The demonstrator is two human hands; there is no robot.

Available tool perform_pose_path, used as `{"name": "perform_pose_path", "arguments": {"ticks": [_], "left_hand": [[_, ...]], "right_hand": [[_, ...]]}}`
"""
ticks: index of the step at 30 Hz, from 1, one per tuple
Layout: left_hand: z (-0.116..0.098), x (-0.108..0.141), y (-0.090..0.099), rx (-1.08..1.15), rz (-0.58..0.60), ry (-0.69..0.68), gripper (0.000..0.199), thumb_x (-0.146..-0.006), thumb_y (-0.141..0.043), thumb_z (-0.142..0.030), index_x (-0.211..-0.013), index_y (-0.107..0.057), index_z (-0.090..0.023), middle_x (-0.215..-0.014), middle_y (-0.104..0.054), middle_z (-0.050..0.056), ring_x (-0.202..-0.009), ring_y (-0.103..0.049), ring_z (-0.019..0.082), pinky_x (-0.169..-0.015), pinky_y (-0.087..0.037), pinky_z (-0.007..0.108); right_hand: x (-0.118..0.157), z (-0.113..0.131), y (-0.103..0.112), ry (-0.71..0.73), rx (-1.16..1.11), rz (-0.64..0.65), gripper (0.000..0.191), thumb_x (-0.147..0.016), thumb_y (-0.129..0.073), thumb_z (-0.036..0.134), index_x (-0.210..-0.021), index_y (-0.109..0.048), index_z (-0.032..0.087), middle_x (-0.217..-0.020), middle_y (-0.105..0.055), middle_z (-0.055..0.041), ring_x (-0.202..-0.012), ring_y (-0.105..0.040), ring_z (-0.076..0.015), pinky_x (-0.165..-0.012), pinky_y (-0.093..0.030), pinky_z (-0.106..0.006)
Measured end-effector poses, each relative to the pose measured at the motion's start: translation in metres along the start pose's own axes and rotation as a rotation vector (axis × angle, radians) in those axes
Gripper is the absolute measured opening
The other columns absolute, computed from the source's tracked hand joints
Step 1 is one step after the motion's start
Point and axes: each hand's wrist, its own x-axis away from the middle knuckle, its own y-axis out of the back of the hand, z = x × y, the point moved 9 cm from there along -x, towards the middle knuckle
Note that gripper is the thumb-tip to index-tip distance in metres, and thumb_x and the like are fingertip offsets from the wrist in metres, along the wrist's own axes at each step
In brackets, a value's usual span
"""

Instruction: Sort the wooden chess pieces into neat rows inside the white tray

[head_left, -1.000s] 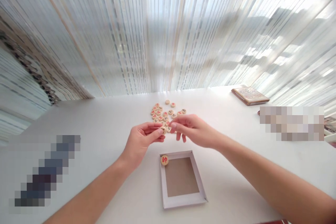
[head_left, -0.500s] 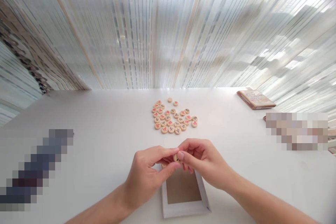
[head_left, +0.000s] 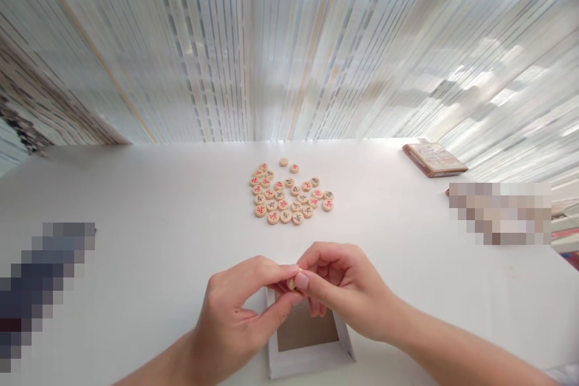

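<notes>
Between my two hands is a round wooden Chinese chess piece point(head_left: 292, 283), mostly covered by fingers. My left hand point(head_left: 248, 298) pinches it from the left with thumb and forefinger. From the other side my right hand point(head_left: 346, 283) has its thumb and fingers closed on the same piece. Both hands hover over the far end of a shallow white box point(head_left: 312, 363) with a brown bottom, hiding that end. Farther off, several chess pieces point(head_left: 284, 216) with red or black characters lie in a loose cluster on the white table point(head_left: 181, 205).
A brown flat box point(head_left: 435, 160) lies at the table's far right. Near it is a blurred-out item point(head_left: 502, 211). Another blurred dark item point(head_left: 40, 283) lies on the left. A striped, see-through curtain point(head_left: 271, 48) hangs behind the table's far edge.
The view has shifted slightly, so things on the table appear farther left, most of them a little higher. The piece has turned between my fingers, and less of its face shows.
</notes>
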Motion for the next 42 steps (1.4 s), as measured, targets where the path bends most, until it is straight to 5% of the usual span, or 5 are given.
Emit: {"name": "perform_pose_path", "arguments": {"ticks": [11,16,26,36,42], "left_hand": [[0.020,0.001,-0.004,0.283,-0.021,0.307,0.017,-0.094,-0.073,-0.010,-0.100,-0.082,-0.023,-0.086,-0.081,0.002,-0.074,-0.080,0.017,-0.070,-0.066,0.023],[0.023,0.002,-0.002,0.279,-0.063,0.342,0.014,-0.092,-0.073,-0.011,-0.092,-0.084,-0.020,-0.080,-0.081,0.004,-0.072,-0.077,0.017,-0.068,-0.065,0.022],[0.034,0.007,-0.008,0.404,-0.074,0.473,0.015,-0.087,-0.080,-0.013,-0.096,-0.088,-0.022,-0.089,-0.085,0.007,-0.080,-0.082,0.020,-0.072,-0.068,0.024],[0.034,0.008,-0.008,0.384,-0.061,0.464,0.025,-0.085,-0.082,-0.010,-0.106,-0.089,-0.023,-0.099,-0.085,0.009,-0.085,-0.084,0.024,-0.078,-0.072,0.029],[0.021,0.003,-0.005,0.227,-0.047,0.325,0.027,-0.085,-0.084,-0.010,-0.105,-0.089,-0.027,-0.088,-0.084,0.004,-0.077,-0.081,0.019,-0.069,-0.069,0.024]], "right_hand": [[0.001,0.009,0.001,0.091,0.081,0.022,0.016,-0.086,-0.090,0.033,-0.091,-0.083,0.019,-0.068,-0.072,0.0000,-0.060,-0.064,-0.0100,-0.059,-0.053,-0.017],[0.003,0.016,0.003,0.231,0.258,-0.008,0.015,-0.084,-0.091,0.028,-0.093,-0.084,0.019,-0.074,-0.078,-0.0036,-0.065,-0.067,-0.0137,-0.064,-0.056,-0.022],[0.003,0.018,0.008,0.286,0.333,-0.061,0.025,-0.077,-0.096,0.028,-0.094,-0.079,0.020,-0.075,-0.076,-0.0013,-0.063,-0.067,-0.0136,-0.062,-0.058,-0.024],[-0.001,0.011,0.013,0.146,0.103,-0.052,0.025,-0.075,-0.099,0.032,-0.090,-0.083,0.019,-0.083,-0.081,-0.0054,-0.074,-0.072,-0.0166,-0.070,-0.061,-0.026],[-0.001,0.011,0.016,0.107,0.161,-0.087,0.029,-0.070,-0.101,0.034,-0.078,-0.078,0.018,-0.071,-0.077,-0.0035,-0.064,-0.068,-0.0153,-0.062,-0.057,-0.025]]}}
